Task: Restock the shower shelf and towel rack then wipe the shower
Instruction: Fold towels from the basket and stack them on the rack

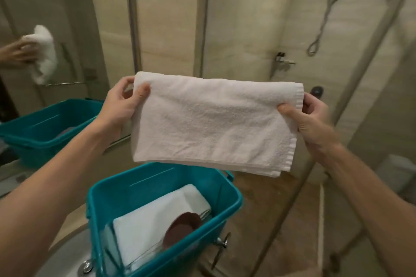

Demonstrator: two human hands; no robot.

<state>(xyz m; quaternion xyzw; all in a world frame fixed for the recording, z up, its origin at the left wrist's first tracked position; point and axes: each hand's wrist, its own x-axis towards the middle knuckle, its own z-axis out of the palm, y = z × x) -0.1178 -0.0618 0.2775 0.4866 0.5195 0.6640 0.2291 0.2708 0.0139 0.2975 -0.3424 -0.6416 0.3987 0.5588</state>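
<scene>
Leftmost, up and left of the bin (pixel 102 227), a mirror (pixel 56 7) reflects a second teal bin and a hand with a white towel. Above the bin's left side, the left hand (pixel 121 108) pinches the upper left corner of the towel (pixel 209 123), thumb on the front, fingers (pixel 125 81) curled behind. White and folded double, the towel hangs spread in the air straight above the bin, touching only the two hands. Above the bin's right side, the right hand (pixel 311 117) pinches the towel's right edge the same way.

Inside the bin lie a folded white cloth (pixel 148 222) and, on it, a round brown thing (pixel 182 227) too blurred to name. The bin stands on the surface (pixel 67 227), a sink (pixel 60 256) just to its lower left. Up and right of the bin, behind shower glass (pixel 247 29), a small shelf (pixel 284 62) sits on the wall with a hose (pixel 324 18) hanging above.
</scene>
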